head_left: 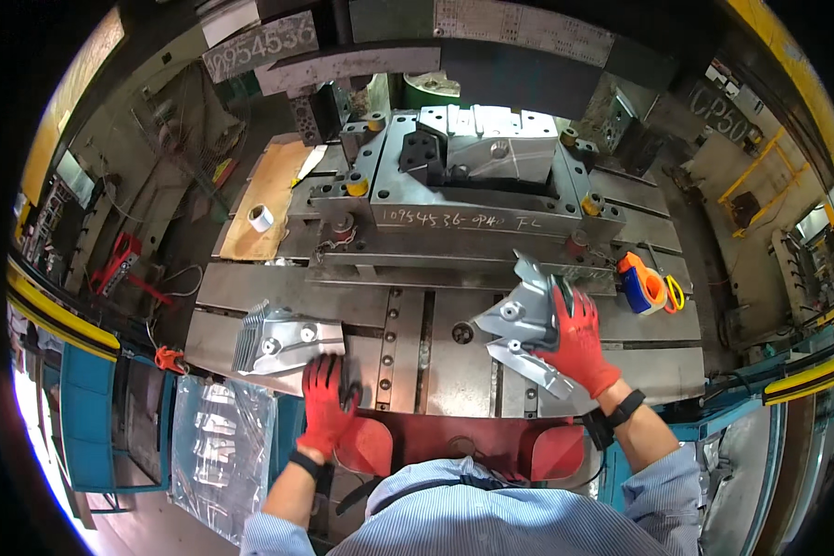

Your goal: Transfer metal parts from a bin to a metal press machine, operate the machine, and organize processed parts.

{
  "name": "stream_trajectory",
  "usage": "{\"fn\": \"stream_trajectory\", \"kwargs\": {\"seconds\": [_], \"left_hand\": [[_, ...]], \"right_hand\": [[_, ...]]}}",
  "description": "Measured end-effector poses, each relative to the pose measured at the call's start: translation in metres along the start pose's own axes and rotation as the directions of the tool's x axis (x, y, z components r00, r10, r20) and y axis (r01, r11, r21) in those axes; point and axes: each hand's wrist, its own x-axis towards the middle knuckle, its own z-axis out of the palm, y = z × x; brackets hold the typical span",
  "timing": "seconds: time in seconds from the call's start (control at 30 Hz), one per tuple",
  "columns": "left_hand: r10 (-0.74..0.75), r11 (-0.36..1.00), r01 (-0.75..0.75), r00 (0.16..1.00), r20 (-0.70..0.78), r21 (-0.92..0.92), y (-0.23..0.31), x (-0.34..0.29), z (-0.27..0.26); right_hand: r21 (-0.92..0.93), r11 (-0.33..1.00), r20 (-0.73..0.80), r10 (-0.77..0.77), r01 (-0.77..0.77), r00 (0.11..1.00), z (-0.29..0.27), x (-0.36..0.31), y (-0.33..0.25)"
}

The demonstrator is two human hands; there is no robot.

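Note:
A stack of stamped sheet-metal parts (292,341) with round holes lies on the left of the slotted press table. My left hand (327,403), in a red and black glove, is at the stack's near right corner, fingers stretched out and thumb apart; whether it touches the metal I cannot tell. On the right, my gloved right hand (579,343) is closed on the right edge of a bent stamped metal part (519,313), tilted above the table. Just below it, another stamped metal piece (530,367) lies near the front edge, partly hidden by that hand.
A large steel die (491,218) stands behind, under the press's upper tooling (528,69). An orange and blue tape dispenser (641,283) and yellow-handled scissors (675,293) sit at right. A white tape roll (261,219) rests on cardboard (267,190). Plastic-wrapped parts (221,445) are at lower left.

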Motion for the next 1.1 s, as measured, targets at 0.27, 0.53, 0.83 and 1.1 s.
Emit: {"fn": "stream_trajectory", "kwargs": {"seconds": [0.27, 0.53, 0.83, 1.1], "left_hand": [[-0.222, 0.965, 0.203, 0.969, -0.107, -0.166, 0.012, -0.086, 0.022], [-0.166, 0.985, 0.154, 0.970, -0.175, -0.083, 0.025, -0.069, 0.018], [-0.208, 0.975, 0.193, 0.967, -0.150, -0.112, 0.017, -0.081, 0.026], [-0.221, 0.969, 0.202, 0.965, -0.142, -0.141, 0.009, -0.088, 0.031]], "right_hand": [[-0.193, 0.975, -0.033, -0.119, 0.110, 0.992, -0.071, 0.161, -0.023], [-0.371, 0.909, 0.100, -0.161, 0.187, 0.982, -0.058, 0.268, -0.008], [-0.749, 0.617, 0.086, -0.272, 0.242, 0.959, 0.019, 0.297, -0.005], [-0.590, 0.798, 0.061, -0.106, 0.121, 0.993, 0.016, 0.290, -0.017]]}}
